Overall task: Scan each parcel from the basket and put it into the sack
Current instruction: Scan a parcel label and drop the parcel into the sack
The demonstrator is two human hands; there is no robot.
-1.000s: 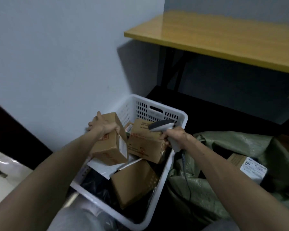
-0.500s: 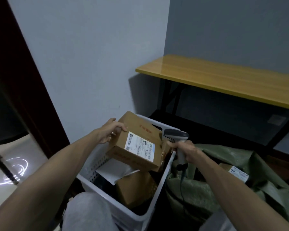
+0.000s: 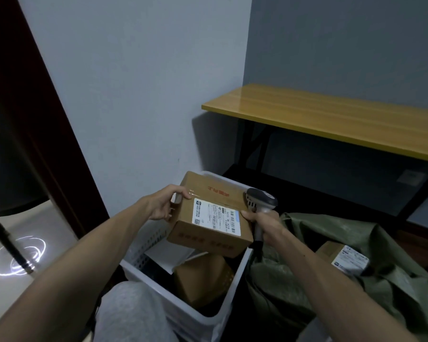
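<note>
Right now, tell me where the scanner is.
Head view, right of centre: the scanner is gripped in the right hand, beside the held box, over the right rim of the basket.

Floor (image 3: 307, 196): basket (image 3: 234, 290) w/ sack (image 3: 289, 280) beside.

Brown parcel (image 3: 203, 240), white barcoded label (image 3: 216, 217), red print on top; white perforated basket (image 3: 143, 245); olive-green sack (image 3: 294, 280); grey scanner (image 3: 261, 198); yellow tabletop (image 3: 331, 114), upper right.

Both bare forearms reach forward and converge, the left hand (image 3: 161, 204) gripping the left end of a parcel (image 3: 209, 193), thumb on top and fingers (image 3: 168, 214) curled beneath, the right hand (image 3: 267, 224) wrapped round a scanner (image 3: 260, 199) handle, thumb touching the parcel.
</note>
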